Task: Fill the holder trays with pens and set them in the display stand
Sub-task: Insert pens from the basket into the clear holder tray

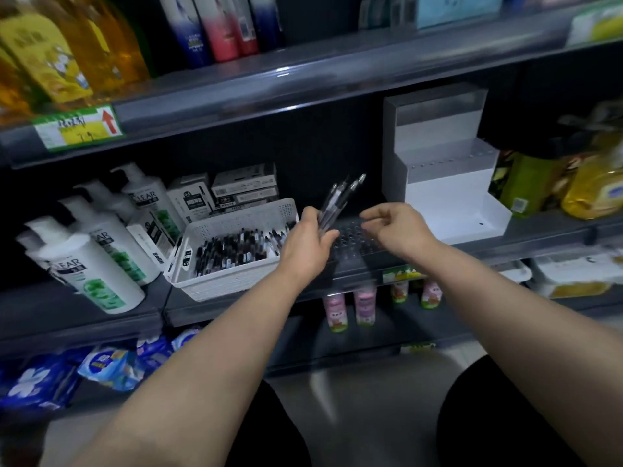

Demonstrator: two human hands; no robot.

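Observation:
My left hand [308, 242] grips a bunch of clear pens with black tips [338, 200], which point up and to the right. My right hand [396, 229] hovers just right of them over a black holder tray with rows of holes [354, 242], its fingers curled and nothing in them. The tray lies on the middle shelf. A white perforated basket [232, 274] full of loose pens stands to the left of the tray. A white stepped display stand [451, 183] with clear panels stands at the back right, with no trays in it.
White shampoo pump bottles [91, 264] and small pen boxes [236, 190] crowd the shelf left of and behind the basket. Yellow and green bottles [573, 183] stand right of the display stand. An upper shelf with bottles hangs close overhead. Small bottles [364, 305] sit on the shelf below.

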